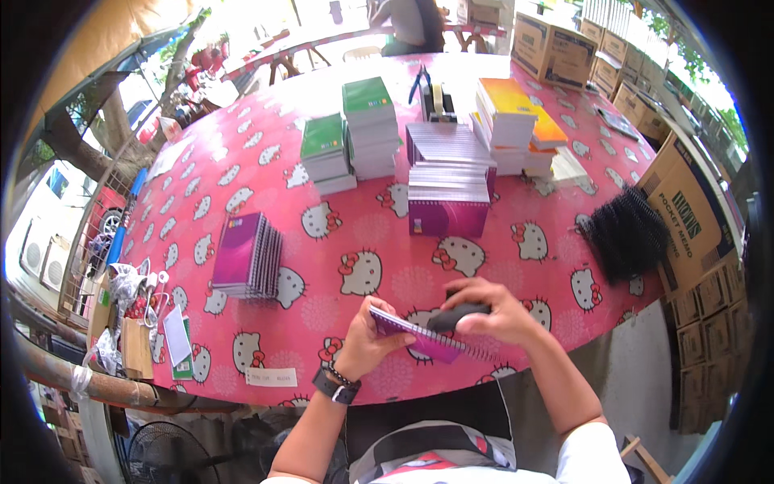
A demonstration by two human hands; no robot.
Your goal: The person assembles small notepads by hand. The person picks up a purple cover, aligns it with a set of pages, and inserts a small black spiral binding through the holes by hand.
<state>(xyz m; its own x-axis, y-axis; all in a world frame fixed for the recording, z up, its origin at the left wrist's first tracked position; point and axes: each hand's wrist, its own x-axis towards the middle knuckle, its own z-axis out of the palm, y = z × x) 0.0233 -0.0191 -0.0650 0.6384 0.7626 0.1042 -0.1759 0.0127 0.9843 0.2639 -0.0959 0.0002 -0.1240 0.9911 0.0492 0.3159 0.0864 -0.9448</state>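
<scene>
Both hands work at the table's [242, 169] near edge. Left hand [367, 343] steadies a purple notebook [419, 337]; right hand [492, 310] grips a black tool [457, 317] against its spiral.

At lower centre, the purple notebook [419, 337] has a glossy card cover and a black spiral edge. The pink tablecloth [355, 234] looks smooth, shiny plastic. At right, the black spiral bindings [625, 234] seem matt plastic, beside plain brown cardboard boxes [693, 218].

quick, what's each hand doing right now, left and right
Left hand: closed on the purple spiral notebook, gripping its left end.
Right hand: closed around a black tool at the notebook's spiral edge.
</scene>
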